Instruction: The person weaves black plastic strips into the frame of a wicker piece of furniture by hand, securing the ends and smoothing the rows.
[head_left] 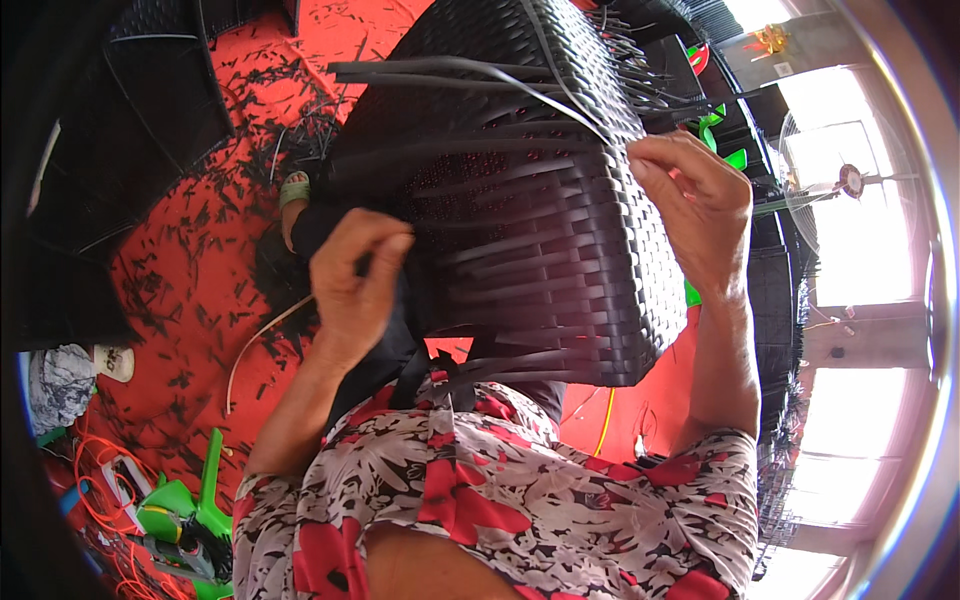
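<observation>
A black woven basket [655, 255] of flat plastic strips lies tilted across my lap. Many loose strip ends [500, 235] fan out from its edge toward the left. My right hand [700, 195] pinches at the basket's upper right edge, where a long glossy strip [490, 70] runs to the fingertips. My left hand [355, 285] is raised beside the loose ends, thumb and fingertips pressed together. Whether a strip end is between them is too hard to make out.
Black strip scraps [190, 220] litter the red floor [180, 330]. Large dark woven pieces [150, 80] stand at the left. Green plastic items and a tool [185, 515] lie lower left beside an orange cord [95, 455]. At the right are a standing fan [850, 182] and bright windows.
</observation>
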